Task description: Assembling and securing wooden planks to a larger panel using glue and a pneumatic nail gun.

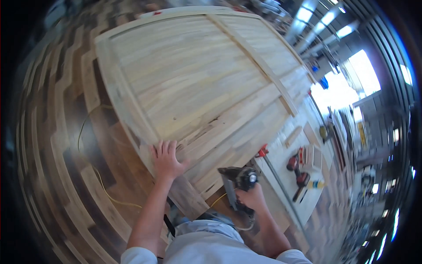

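Before me lies a large wooden panel (184, 79) with a frame of boards around its edges and cross boards over it. My left hand (166, 160) rests on the frame near the panel's close left corner, its fingers spread and nothing in them. In my right hand (252, 196) I grip a black and grey nail gun (244, 178) by its handle. The nail gun is held beside the panel's near edge, a hose trailing from it. Whether its nose touches the wood I cannot tell.
A white work surface (310, 200) to the right carries a red and black cordless drill (297, 171), a wooden box (311, 157) and a small bottle (315, 184). A red-ended bar clamp (277, 179) lies along its edge. A yellow cord (105, 189) crosses the wood-plank floor at left.
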The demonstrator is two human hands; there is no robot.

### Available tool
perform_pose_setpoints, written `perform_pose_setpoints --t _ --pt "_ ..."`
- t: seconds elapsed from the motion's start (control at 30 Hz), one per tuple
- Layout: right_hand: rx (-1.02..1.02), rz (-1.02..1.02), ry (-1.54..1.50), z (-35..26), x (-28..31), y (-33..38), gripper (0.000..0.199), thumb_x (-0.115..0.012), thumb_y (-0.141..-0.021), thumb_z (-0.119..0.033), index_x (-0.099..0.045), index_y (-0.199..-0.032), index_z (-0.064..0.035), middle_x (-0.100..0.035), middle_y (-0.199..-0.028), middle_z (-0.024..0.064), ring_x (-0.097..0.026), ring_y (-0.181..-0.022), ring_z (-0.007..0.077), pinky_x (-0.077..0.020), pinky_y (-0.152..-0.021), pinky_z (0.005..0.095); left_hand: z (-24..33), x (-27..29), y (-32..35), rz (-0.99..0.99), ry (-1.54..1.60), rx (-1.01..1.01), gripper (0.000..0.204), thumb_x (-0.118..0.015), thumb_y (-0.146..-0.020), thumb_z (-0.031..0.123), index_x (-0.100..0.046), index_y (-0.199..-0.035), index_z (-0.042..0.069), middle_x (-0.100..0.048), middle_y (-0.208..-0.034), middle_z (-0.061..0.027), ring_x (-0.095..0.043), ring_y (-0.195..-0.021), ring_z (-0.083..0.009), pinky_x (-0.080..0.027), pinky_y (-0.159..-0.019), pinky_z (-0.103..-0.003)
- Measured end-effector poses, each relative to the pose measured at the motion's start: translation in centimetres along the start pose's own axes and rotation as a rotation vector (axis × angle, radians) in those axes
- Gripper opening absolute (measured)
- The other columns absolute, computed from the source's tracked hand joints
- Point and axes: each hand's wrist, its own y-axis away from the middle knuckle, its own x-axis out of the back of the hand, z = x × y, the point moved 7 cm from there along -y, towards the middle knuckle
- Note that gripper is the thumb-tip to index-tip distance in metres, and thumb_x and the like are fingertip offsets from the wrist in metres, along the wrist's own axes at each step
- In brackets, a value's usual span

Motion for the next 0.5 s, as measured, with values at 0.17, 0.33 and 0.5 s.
perform_pose_setpoints --t 0.17,0.33,0.5 --pt "-0.148 0.340 -0.449 8.3 7.7 5.9 0.014 -0.063 -0.074 0.002 -0.059 -0.088 -0.0005 -0.057 -0.059 0.0055 -0.056 -0.046 0.0151 -0.0449 -0.041 0.0302 3.7 -1.7 -0.1 -0.339 -0.245 0.013 0.095 -0.079 -0.059 0.050 -0.042 -0.137 0.011 -0.045 -0.130 -0.0211 -0.040 -0.126 -0.0364 -0.019 -0.114 -0.052" --pt "-0.092 0.939 -0.969 18.2 16.2 12.6 0.023 -0.059 -0.080 -0.016 -0.063 -0.099 -0.0031 -0.053 -0.060 0.0055 -0.054 -0.044 0.0166 -0.0459 -0.041 0.0283 4.1 -4.4 -0.6 -0.441 -0.275 -0.027 0.088 -0.078 -0.058 0.036 -0.045 -0.135 0.009 -0.047 -0.130 -0.0191 -0.046 -0.120 -0.0358 -0.036 -0.103 -0.046" --pt "0.004 1.279 -1.565 28.4 21.1 13.5 0.019 -0.055 -0.083 -0.019 -0.059 -0.092 -0.0024 -0.049 -0.060 0.0036 -0.051 -0.047 0.0162 -0.0472 -0.045 0.0313 5.2 -4.3 -1.0 -0.503 -0.354 -0.041 0.090 -0.078 -0.055 0.034 -0.046 -0.133 0.005 -0.049 -0.129 -0.0196 -0.050 -0.116 -0.0363 -0.043 -0.099 -0.044"
